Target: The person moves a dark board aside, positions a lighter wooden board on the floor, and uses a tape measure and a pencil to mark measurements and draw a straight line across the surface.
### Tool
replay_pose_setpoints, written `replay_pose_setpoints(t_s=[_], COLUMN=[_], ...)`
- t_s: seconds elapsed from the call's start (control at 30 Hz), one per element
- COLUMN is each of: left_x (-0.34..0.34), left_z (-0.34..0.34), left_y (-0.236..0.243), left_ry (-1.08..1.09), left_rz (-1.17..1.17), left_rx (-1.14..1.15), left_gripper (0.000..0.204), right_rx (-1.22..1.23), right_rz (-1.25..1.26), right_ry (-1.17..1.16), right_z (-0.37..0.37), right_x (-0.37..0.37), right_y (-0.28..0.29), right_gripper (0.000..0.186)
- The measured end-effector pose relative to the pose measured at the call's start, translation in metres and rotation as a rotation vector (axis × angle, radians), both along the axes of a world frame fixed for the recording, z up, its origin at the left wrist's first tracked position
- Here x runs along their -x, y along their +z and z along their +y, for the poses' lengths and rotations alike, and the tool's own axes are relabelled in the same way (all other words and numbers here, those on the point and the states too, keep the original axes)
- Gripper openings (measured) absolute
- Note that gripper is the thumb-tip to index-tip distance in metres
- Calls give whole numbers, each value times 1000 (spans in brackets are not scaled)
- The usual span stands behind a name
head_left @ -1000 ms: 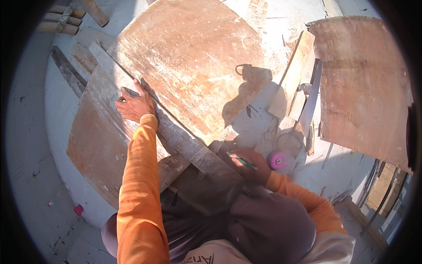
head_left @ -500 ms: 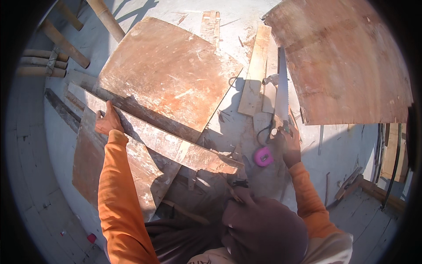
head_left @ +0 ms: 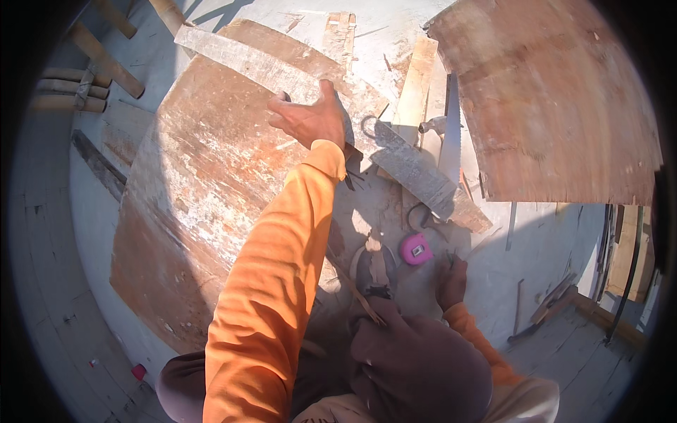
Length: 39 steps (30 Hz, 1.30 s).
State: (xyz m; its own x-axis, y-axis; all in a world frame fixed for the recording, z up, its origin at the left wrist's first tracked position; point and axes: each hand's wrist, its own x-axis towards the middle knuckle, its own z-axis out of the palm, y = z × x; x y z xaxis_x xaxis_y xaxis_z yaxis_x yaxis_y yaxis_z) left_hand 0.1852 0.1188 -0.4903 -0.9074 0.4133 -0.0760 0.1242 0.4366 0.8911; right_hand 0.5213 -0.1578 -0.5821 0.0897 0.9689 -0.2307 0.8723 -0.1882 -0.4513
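My left hand (head_left: 310, 116) is at a long, dusty plank (head_left: 240, 60), its thumb and fingers on the near edge. The plank lies slantwise over a large stained plywood sheet (head_left: 218, 141). Further right, a grey board (head_left: 416, 166) continues the same slant; I cannot tell whether it is the same piece. It covers the lower part of a handsaw (head_left: 452, 134), whose toothed blade shows beyond it. My right hand (head_left: 452, 282) is low, with curled fingers, just right of a pink tape measure (head_left: 416, 249). What it holds, if anything, cannot be made out.
A second plywood sheet (head_left: 550, 106) fills the far right. A hammer (head_left: 434, 125) and a pale plank (head_left: 417, 84) lie beside the saw. Bamboo poles (head_left: 106, 60) stand at the far left. Timber offcuts (head_left: 553, 303) lie at right. My foot (head_left: 376, 271) is below the tape measure.
My left hand and the plank have moved away from me and to the right, off the near plywood. My right hand has left the saw handle area and come back beside the tape measure.
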Motion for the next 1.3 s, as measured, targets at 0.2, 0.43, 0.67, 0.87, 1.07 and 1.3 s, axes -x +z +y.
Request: replay_pose_setpoints(t_s=[0.2, 0.43, 0.67, 0.87, 1.07, 1.3], left_x=[-85, -97, 39, 150, 200, 163], left_z=[-6, -17, -32, -107, -208, -281], left_y=[-8, -34, -7, 108, 207, 275], left_ry=[-144, -414, -836, -1084, -923, -746], left_rz=[-232, -285, 81, 21, 241, 434], left_rx=[150, 35, 37, 430, 614, 658], left_gripper=[71, 75, 47, 37, 43, 47], right_rx=[42, 12, -146, 49, 61, 586], right_rz=[-103, -143, 87, 25, 169, 1424], right_ry=[-35, -15, 313, 376, 262, -198], right_z=[-15, -17, 22, 39, 48, 86], right_x=[6, 4, 45, 46, 57, 70], right_y=[-14, -33, -9, -5, 11, 50], right_gripper=[41, 43, 66, 83, 83, 70])
